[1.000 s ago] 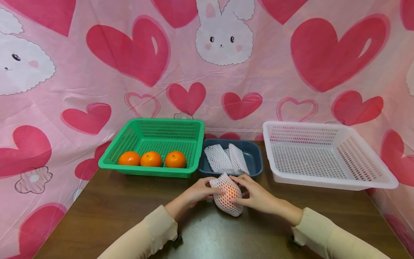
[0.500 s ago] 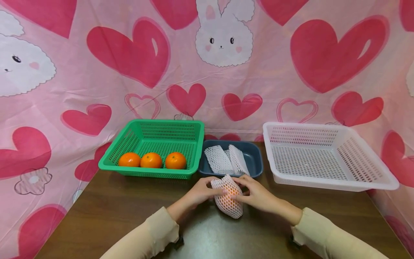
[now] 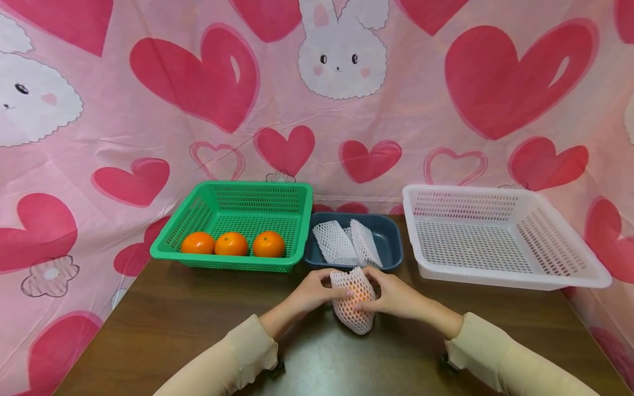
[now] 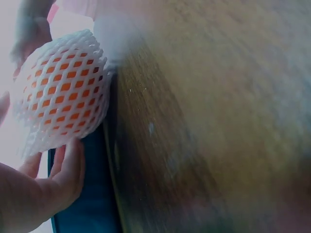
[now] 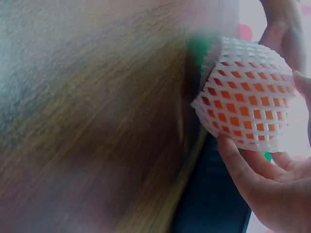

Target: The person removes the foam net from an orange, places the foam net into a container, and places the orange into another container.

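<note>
An orange (image 5: 245,102) sits inside a white foam net sleeve (image 3: 358,319), its colour showing through the mesh. My left hand (image 3: 313,292) grips the netted fruit from the left, thumb across the front. From the right, my right hand (image 3: 393,295) holds it with thumb and fingers. In the left wrist view the left hand (image 4: 46,187) has its fingertips against the sleeve. The right wrist view shows the right hand (image 5: 272,187) with its fingers under the mesh. Just behind stands a dark blue tray (image 3: 393,245) with folded foam net sleeves (image 3: 334,242) in it.
A green basket (image 3: 163,250) at the back left holds three oranges (image 3: 269,244) along its near side. At the back right stands a white basket (image 3: 495,276). All rest on a brown wooden table (image 3: 198,313), with a pink heart-patterned cloth (image 3: 277,71) behind.
Both hands have shifted the netted orange slightly to the right and turned it more upright. The baskets, the tray and the other oranges have stayed in place.
</note>
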`<state>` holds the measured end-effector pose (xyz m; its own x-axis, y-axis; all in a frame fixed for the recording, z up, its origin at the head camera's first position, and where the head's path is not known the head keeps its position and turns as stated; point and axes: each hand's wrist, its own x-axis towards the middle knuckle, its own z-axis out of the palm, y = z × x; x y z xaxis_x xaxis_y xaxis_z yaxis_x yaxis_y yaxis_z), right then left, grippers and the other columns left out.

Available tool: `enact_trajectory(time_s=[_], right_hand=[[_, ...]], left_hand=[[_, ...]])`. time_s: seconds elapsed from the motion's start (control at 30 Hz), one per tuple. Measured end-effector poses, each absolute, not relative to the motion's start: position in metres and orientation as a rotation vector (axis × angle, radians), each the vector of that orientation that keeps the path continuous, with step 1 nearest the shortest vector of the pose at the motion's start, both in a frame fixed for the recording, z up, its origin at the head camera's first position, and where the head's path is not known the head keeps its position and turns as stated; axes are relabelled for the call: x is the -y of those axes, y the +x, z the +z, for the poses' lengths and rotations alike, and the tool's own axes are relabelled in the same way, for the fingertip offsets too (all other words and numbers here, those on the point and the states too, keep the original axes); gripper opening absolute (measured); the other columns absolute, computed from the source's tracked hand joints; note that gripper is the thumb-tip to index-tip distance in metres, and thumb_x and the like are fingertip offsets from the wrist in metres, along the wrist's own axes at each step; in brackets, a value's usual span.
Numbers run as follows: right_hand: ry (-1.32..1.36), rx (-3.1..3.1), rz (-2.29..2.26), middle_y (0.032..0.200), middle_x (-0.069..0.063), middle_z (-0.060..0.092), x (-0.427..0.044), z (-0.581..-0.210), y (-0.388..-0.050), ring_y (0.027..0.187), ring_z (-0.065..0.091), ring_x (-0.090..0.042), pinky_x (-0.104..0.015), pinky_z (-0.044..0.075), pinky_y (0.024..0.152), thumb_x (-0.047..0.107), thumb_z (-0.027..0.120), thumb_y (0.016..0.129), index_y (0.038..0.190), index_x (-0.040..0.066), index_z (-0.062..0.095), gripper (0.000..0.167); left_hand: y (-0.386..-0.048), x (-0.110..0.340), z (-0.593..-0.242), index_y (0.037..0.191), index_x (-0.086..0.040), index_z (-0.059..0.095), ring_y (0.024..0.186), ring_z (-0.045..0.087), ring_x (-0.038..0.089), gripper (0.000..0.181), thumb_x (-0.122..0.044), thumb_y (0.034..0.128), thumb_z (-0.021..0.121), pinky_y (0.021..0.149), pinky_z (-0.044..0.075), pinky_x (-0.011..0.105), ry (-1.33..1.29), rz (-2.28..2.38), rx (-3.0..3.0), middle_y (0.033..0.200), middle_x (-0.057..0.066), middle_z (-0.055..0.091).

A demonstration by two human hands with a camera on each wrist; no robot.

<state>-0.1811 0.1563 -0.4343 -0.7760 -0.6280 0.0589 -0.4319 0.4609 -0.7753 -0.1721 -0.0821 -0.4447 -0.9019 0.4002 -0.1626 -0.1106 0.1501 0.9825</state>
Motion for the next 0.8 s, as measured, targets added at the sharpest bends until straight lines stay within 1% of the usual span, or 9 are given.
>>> enact_trajectory(time_s=[0.07, 0.17, 0.23, 0.3, 0.37, 0.5, 0.6, 0.7, 0.8], right_hand=[[-0.91, -2.46, -1.212, 0.11, -0.004, 0.069, -0.159, -0.434, -0.182, 0.099, 0.066, -0.016, -0.031, 0.055, 0.084, 0.032, 0.087, 0.083, 0.126, 0.002, 0.056, 0.061], [-0.907, -2.423, -1.192, 0.117, -0.008, 0.066, -0.163, -0.432, -0.182, 0.104, 0.063, -0.02, -0.032, 0.054, 0.088, 0.031, 0.087, 0.082, 0.131, -0.001, 0.055, 0.067], [-0.919, -2.405, -1.166, 0.12, -0.011, 0.062, -0.166, -0.43, -0.182, 0.106, 0.061, -0.021, -0.033, 0.053, 0.089, 0.03, 0.088, 0.08, 0.134, -0.005, 0.055, 0.072], [-0.934, -2.394, -1.153, 0.121, -0.012, 0.059, -0.168, -0.43, -0.182, 0.105, 0.059, -0.021, -0.033, 0.052, 0.089, 0.028, 0.089, 0.078, 0.133, -0.008, 0.056, 0.074], [-0.939, -2.394, -1.149, 0.12, -0.014, 0.058, -0.17, -0.431, -0.182, 0.104, 0.059, -0.021, -0.032, 0.052, 0.087, 0.026, 0.089, 0.076, 0.131, -0.009, 0.057, 0.073], [-0.906, -2.38, -1.174, 0.122, -0.017, 0.056, -0.169, -0.434, -0.182, 0.104, 0.058, -0.023, -0.031, 0.052, 0.087, 0.026, 0.088, 0.078, 0.131, -0.009, 0.056, 0.071], [-0.867, -2.335, -1.239, 0.122, -0.017, 0.058, -0.167, -0.437, -0.183, 0.105, 0.058, -0.024, -0.03, 0.051, 0.088, 0.025, 0.085, 0.082, 0.133, -0.01, 0.053, 0.07], [-0.822, -2.244, -1.345, 0.119, -0.015, 0.063, -0.165, -0.441, -0.182, 0.104, 0.06, -0.022, -0.028, 0.052, 0.088, 0.024, 0.082, 0.087, 0.133, -0.011, 0.051, 0.066], [-0.765, -2.163, -1.441, 0.115, -0.012, 0.067, -0.163, -0.445, -0.18, 0.101, 0.063, -0.018, -0.027, 0.053, 0.086, 0.026, 0.081, 0.09, 0.133, -0.011, 0.052, 0.064]], left_hand=[[-0.172, 0.082, -0.445, 0.125, 0.002, 0.066, 0.086, 0.065, 0.017, 0.039, -0.013, 0.0911, 0.078, 0.079, 0.058, 0.031, 0.27, 1.779, -2.004, 0.103, 0.007, 0.071], [-0.173, 0.082, -0.445, 0.134, 0.002, 0.059, 0.095, 0.068, 0.02, 0.05, -0.01, 0.0894, 0.079, 0.081, 0.058, 0.033, 0.311, 1.709, -1.977, 0.111, 0.009, 0.069], [-0.172, 0.082, -0.447, 0.137, 0.003, 0.057, 0.099, 0.068, 0.021, 0.055, -0.005, 0.0869, 0.079, 0.083, 0.058, 0.033, 0.365, 1.663, -1.977, 0.115, 0.01, 0.068], [-0.171, 0.081, -0.448, 0.137, 0.004, 0.056, 0.102, 0.069, 0.023, 0.058, -0.001, 0.0844, 0.079, 0.085, 0.057, 0.034, 0.409, 1.631, -1.977, 0.117, 0.011, 0.067], [-0.17, 0.081, -0.449, 0.138, 0.005, 0.055, 0.101, 0.069, 0.023, 0.06, 0.002, 0.0831, 0.079, 0.086, 0.057, 0.034, 0.432, 1.618, -1.976, 0.118, 0.011, 0.067], [-0.169, 0.079, -0.449, 0.136, 0.005, 0.056, 0.094, 0.069, 0.021, 0.059, 0.004, 0.0823, 0.079, 0.082, 0.057, 0.032, 0.407, 1.658, -1.976, 0.116, 0.011, 0.067], [-0.17, 0.08, -0.447, 0.135, 0.004, 0.058, 0.09, 0.068, 0.02, 0.055, 0.001, 0.084, 0.08, 0.077, 0.058, 0.031, 0.381, 1.691, -1.98, 0.117, 0.011, 0.066], [-0.172, 0.082, -0.445, 0.134, 0.003, 0.06, 0.089, 0.067, 0.019, 0.052, -0.003, 0.0863, 0.08, 0.076, 0.059, 0.033, 0.365, 1.7, -1.985, 0.116, 0.011, 0.066], [-0.174, 0.086, -0.443, 0.132, 0.004, 0.062, 0.087, 0.068, 0.02, 0.048, -0.004, 0.0876, 0.079, 0.076, 0.06, 0.036, 0.349, 1.703, -1.988, 0.114, 0.01, 0.067]])
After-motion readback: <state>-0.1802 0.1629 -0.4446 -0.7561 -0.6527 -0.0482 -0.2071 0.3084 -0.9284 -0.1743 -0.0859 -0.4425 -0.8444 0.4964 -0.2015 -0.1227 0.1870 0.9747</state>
